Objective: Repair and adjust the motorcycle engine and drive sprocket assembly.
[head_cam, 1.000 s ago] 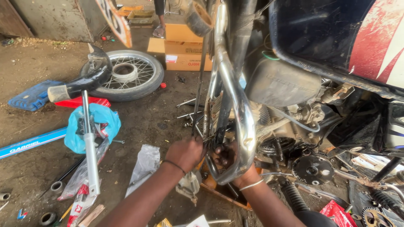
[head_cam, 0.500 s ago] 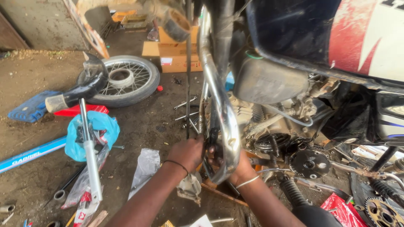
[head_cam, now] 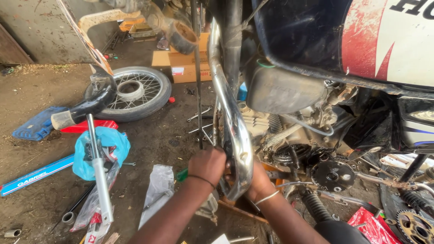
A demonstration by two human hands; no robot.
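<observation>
Both forearms reach in from six o'clock toward the low middle of the view. The left hand (head_cam: 207,163) is knuckles-up, fingers curled tight around a green-handled tool (head_cam: 181,175) whose handle sticks out toward nine o'clock; its working end is hidden. The right hand (head_cam: 258,180) sits just behind the chrome crash guard (head_cam: 235,126), mostly covered by it, so whether its fingers are apart or together I cannot tell. The guard's long axis runs from twelve o'clock down to six, bending at the bottom between the two hands. The engine (head_cam: 289,135) lies at three o'clock of the hands; a spoked wheel (head_cam: 131,92) rests on the ground at ten o'clock.
</observation>
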